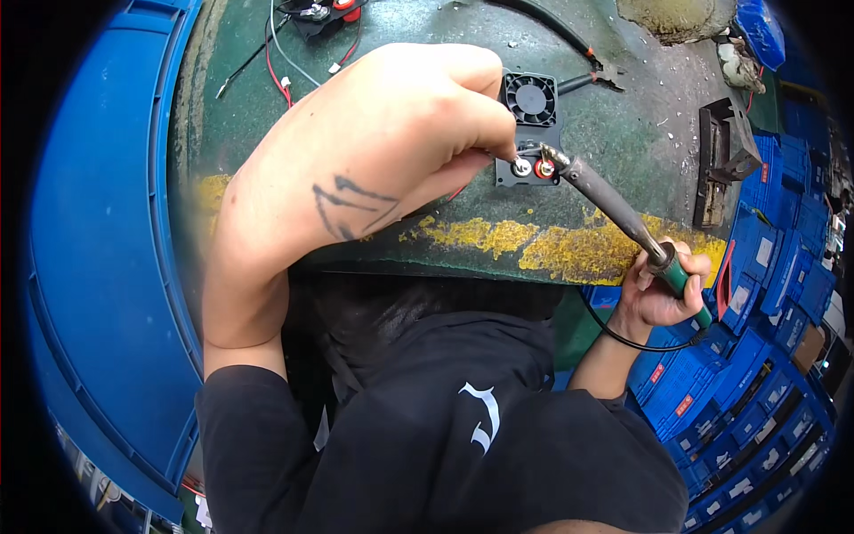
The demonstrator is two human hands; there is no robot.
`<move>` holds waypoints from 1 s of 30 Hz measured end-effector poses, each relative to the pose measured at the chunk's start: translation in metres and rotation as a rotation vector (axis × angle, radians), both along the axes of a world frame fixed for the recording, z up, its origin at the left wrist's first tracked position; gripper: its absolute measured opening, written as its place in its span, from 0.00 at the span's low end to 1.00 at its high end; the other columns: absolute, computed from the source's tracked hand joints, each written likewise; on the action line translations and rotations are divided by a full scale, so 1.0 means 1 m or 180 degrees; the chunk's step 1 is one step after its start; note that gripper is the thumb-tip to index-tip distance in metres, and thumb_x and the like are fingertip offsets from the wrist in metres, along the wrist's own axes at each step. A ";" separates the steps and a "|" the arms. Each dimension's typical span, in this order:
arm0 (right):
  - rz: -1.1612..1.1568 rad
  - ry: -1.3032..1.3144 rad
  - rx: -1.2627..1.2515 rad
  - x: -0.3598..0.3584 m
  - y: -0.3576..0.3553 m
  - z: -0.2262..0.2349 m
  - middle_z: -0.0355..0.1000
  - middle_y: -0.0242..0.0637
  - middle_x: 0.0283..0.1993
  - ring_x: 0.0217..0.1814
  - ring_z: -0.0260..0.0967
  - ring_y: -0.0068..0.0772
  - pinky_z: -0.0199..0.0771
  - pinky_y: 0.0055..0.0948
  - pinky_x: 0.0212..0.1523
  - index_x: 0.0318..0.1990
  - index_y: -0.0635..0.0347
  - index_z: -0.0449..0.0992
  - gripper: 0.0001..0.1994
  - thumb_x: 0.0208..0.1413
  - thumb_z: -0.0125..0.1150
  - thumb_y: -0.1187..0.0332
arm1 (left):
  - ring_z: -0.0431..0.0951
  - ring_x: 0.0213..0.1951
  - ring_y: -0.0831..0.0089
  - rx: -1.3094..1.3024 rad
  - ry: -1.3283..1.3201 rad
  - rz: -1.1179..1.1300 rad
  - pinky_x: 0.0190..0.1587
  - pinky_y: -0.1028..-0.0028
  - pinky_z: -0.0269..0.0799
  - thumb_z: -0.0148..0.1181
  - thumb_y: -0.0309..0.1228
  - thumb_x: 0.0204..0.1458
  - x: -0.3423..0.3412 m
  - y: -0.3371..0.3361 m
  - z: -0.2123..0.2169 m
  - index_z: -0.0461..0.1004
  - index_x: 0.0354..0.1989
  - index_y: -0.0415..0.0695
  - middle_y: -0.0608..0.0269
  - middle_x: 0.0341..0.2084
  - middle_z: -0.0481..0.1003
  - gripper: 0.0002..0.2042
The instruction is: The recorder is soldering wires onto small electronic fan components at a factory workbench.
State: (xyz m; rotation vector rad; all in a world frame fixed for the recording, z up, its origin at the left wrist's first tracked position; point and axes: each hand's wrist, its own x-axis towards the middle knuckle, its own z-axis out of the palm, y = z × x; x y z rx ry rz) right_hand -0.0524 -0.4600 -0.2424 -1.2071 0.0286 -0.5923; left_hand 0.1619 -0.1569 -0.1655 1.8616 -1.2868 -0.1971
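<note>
Smooth forearm (307, 169), tubular soldering iron (611, 198)

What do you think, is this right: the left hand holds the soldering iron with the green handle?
You mixed up the sides: the right hand holds the soldering iron with the green handle, as the head view shows.

We are seeing room for a hand over the bench (654, 169) between fan (532, 98) and bracket (737, 147); the iron (614, 198) is slanting across its near side, the pliers (574, 37) are lying beyond, and our left hand (454, 111) is blocking the fan's left.
</note>
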 end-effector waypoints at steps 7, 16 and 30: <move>-0.0047 0.0077 0.0067 -0.001 0.000 0.000 0.69 0.44 0.29 0.16 0.58 0.26 0.62 0.26 0.19 0.40 0.62 0.72 0.14 0.64 0.52 0.58 | 0.72 0.24 0.71 0.0008 -0.0014 -0.0026 0.26 0.72 0.66 0.71 0.17 0.41 -0.001 0.001 -0.001 0.81 0.36 0.40 0.63 0.25 0.67 0.12; -0.0240 -0.0043 0.0175 0.002 0.002 -0.001 0.71 0.50 0.26 0.16 0.59 0.28 0.63 0.24 0.16 0.40 0.67 0.74 0.15 0.61 0.52 0.61 | 0.73 0.26 0.68 -0.0113 -0.0090 -0.0077 0.27 0.70 0.67 0.71 0.18 0.43 0.000 0.001 -0.004 0.81 0.37 0.40 0.62 0.25 0.68 0.11; -0.0228 0.0006 0.0179 0.002 0.002 -0.002 0.71 0.49 0.27 0.15 0.59 0.28 0.63 0.24 0.17 0.39 0.65 0.74 0.15 0.61 0.52 0.60 | 0.73 0.27 0.65 -0.0080 -0.0133 -0.0131 0.29 0.68 0.68 0.70 0.18 0.45 -0.001 -0.001 -0.007 0.81 0.39 0.40 0.60 0.26 0.68 0.11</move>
